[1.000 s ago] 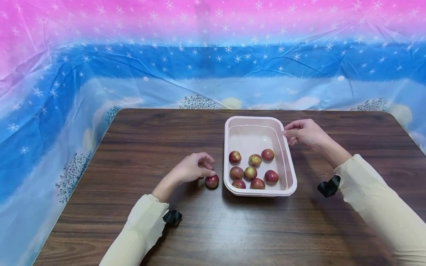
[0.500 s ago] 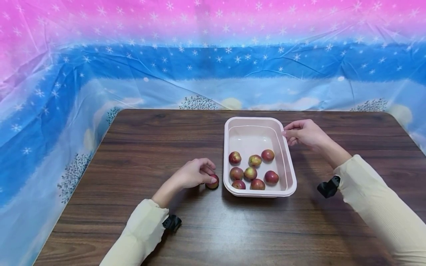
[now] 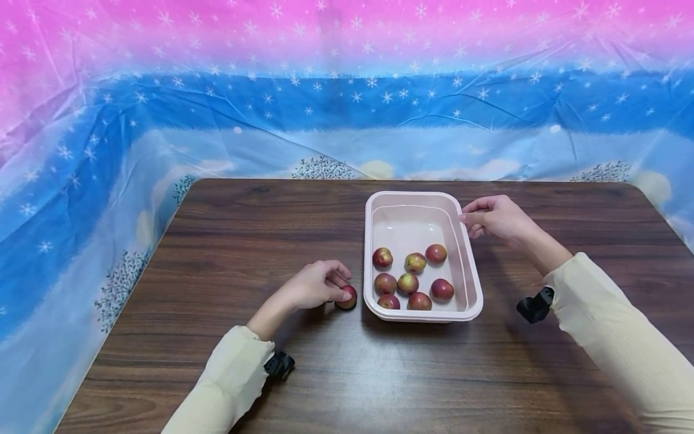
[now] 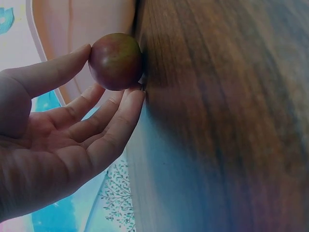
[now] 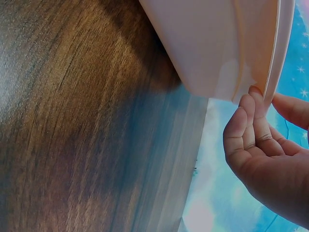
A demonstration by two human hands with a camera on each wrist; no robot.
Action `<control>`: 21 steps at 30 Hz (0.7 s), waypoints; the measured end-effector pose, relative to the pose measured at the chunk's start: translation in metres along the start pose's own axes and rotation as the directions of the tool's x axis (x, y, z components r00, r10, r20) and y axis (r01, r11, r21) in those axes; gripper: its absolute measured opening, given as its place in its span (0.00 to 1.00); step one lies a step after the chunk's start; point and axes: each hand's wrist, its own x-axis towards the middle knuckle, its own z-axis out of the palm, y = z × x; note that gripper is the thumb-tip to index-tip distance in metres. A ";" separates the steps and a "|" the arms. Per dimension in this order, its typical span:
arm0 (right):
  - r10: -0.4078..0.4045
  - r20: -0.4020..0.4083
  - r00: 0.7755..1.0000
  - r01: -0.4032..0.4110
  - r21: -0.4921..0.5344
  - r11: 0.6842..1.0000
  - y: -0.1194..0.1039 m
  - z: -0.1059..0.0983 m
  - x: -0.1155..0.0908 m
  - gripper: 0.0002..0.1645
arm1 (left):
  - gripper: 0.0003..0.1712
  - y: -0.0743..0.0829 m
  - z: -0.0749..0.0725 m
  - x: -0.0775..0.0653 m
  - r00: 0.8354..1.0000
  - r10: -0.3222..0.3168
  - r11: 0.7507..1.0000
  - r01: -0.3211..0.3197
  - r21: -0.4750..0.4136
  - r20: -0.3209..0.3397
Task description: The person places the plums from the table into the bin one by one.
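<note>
A round red-and-green plum [image 3: 348, 297] sits on the table just left of the pale pink plastic tub [image 3: 423, 315]. My left hand [image 3: 313, 284] pinches that plum between thumb and fingers; the left wrist view shows the thumb on one side of the plum [image 4: 116, 62] and the fingertips on the other. My right hand [image 3: 501, 219] pinches the tub's right rim near its far corner. In the right wrist view, the thumb lies over the rim and the fingers [image 5: 260, 128] press under it against the outer wall. Several similar plums [image 3: 415, 261] lie inside the tub, mostly in its near half.
The dark wood-grain table [image 3: 260, 223] extends on all sides of the tub. Behind it hangs a pink and blue snowflake cloth [image 3: 347, 96], which also runs down the left side. A black wrist device [image 3: 280, 365] sits at the left cuff, another [image 3: 535, 305] at the right.
My left hand has come down slightly from above the plum and taken hold of it with thumb and fingers. My right hand stays on the tub's rim.
</note>
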 end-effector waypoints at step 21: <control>-0.009 -0.002 1.000 0.009 0.019 1.000 0.000 0.000 0.000 0.21 | 0.16 0.001 -0.008 0.001 1.000 -0.026 1.000 0.026 -0.017 -0.017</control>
